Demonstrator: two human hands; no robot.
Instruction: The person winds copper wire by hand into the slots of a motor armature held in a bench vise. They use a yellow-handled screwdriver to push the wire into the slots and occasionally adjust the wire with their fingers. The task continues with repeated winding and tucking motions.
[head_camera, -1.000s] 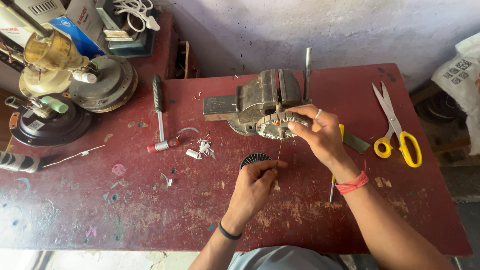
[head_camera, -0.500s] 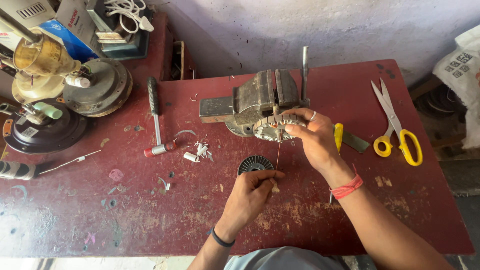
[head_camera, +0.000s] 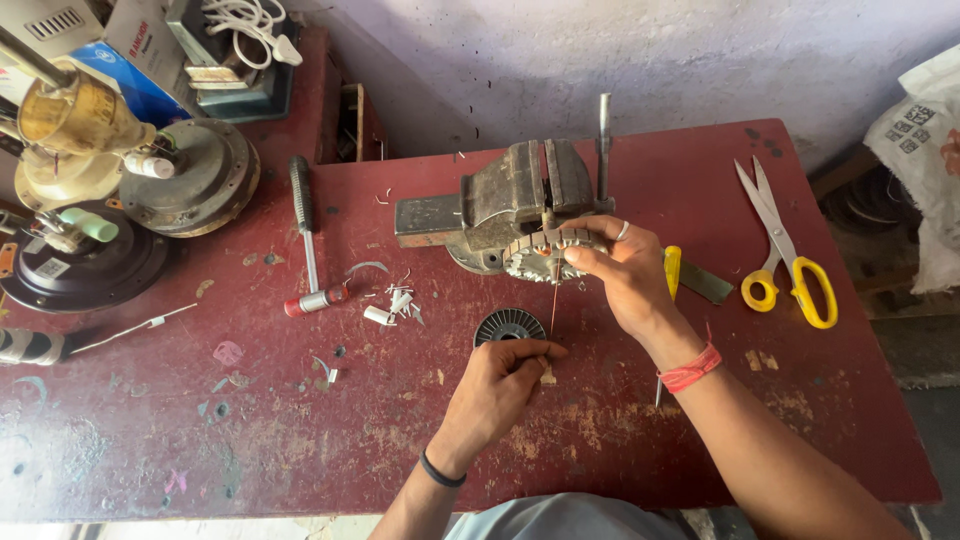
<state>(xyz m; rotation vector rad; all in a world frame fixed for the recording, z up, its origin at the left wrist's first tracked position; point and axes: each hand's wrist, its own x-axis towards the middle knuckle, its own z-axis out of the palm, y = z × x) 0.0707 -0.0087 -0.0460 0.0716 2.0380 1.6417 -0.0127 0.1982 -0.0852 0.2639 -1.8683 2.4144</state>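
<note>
A slotted round motor core (head_camera: 540, 252) is clamped in a grey bench vise (head_camera: 515, 200) at the back of the red table (head_camera: 300, 420). My right hand (head_camera: 620, 275) rests on the core's right side, fingers pinched at its rim. A thin copper wire (head_camera: 552, 300) runs straight down from the core to my left hand (head_camera: 500, 385), which pinches its lower end. A dark wire spool (head_camera: 507, 325) lies flat just above my left hand.
Yellow-handled scissors (head_camera: 790, 265) lie at the right. A black-handled screwdriver (head_camera: 303, 225) and white scraps (head_camera: 395, 303) lie left of the vise. Fan motor housings (head_camera: 190, 180) and a dark round cover (head_camera: 85, 265) crowd the left edge. A yellow-handled tool (head_camera: 672, 270) sits behind my right wrist.
My left hand has moved slightly down and toward me, drawing the wire taut from the core. My right hand stays on the core.
</note>
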